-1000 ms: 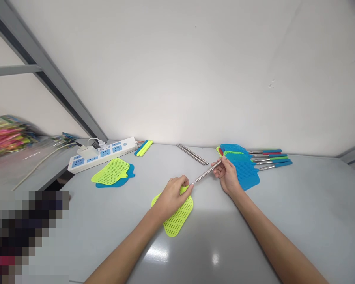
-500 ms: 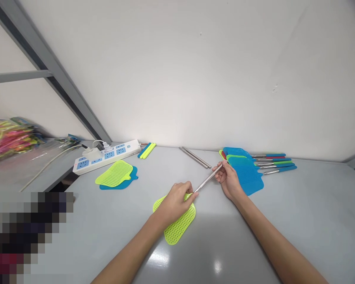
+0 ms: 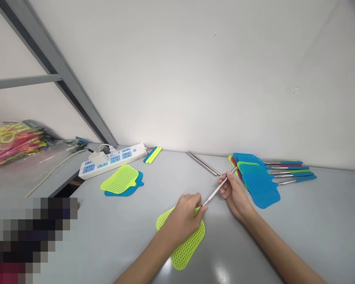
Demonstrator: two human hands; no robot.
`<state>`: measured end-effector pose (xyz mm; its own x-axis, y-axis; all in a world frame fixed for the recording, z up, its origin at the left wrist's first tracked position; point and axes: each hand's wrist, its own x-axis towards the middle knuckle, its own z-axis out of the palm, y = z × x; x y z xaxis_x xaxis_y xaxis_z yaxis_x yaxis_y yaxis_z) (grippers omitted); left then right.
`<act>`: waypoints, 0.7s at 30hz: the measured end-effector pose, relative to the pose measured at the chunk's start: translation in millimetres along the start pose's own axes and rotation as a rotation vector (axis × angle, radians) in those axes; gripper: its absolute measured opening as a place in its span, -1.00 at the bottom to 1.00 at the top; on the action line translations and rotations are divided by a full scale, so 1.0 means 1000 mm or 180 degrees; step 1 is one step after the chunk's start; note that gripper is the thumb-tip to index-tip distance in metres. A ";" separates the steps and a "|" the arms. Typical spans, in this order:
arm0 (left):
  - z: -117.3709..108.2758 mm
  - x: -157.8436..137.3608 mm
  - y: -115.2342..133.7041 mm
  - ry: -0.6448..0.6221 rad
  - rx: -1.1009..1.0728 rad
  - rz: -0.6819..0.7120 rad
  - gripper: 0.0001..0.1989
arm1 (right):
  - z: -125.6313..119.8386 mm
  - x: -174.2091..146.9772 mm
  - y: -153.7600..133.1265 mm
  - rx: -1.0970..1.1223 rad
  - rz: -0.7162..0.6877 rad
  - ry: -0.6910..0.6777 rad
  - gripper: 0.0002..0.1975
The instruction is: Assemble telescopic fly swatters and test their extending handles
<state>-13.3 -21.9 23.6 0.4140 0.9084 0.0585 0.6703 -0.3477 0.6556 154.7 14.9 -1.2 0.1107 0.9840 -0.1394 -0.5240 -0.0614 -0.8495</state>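
A yellow-green fly swatter head point(image 3: 183, 256), full of small holes, lies under my left hand point(image 3: 187, 215). Those fingers are closed round its neck, where the thin end of a metal rod point(image 3: 215, 191) meets it; the joint itself is hidden. My right hand point(image 3: 235, 193) pinches the rod near its thicker, upper end, which pokes out past the thumb. The rod slants up to the right. Just beyond the right hand is a pile of fly swatters with a blue swatter head point(image 3: 262, 189) on top and blue, red and green handles pointing right.
Two loose metal rods point(image 3: 202, 162) lie near the wall. Coloured handle sleeves point(image 3: 153, 155) rest beside a white power strip point(image 3: 114, 159) with plugs in it. A yellow-green swatter head point(image 3: 120, 179) overlaps a blue one point(image 3: 139, 185). Bagged colourful items point(image 3: 14, 142) sit far left.
The whole view has shifted, so everything appears further right and lower. My right hand has slid down the rod a little, baring its upper end. My left hand keeps its grip.
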 end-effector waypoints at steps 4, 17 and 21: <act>0.000 -0.002 0.000 -0.0114 -0.0107 -0.0113 -0.82 | 0.001 -0.002 0.005 0.0082 0.0030 0.0102 -0.74; 0.003 0.001 0.004 -0.0144 -0.0172 -0.0166 -0.84 | -0.001 0.002 0.006 0.0283 0.0145 0.0113 -0.74; 0.002 0.001 0.006 -0.0157 -0.0270 -0.0200 -0.84 | 0.000 0.002 0.005 0.0299 0.0190 0.0156 -0.74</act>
<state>-7.7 -23.2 26.5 0.4042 0.9144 -0.0205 0.6421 -0.2677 0.7184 151.9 16.8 -5.7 0.1170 0.9696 -0.2149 -0.6075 -0.1013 -0.7878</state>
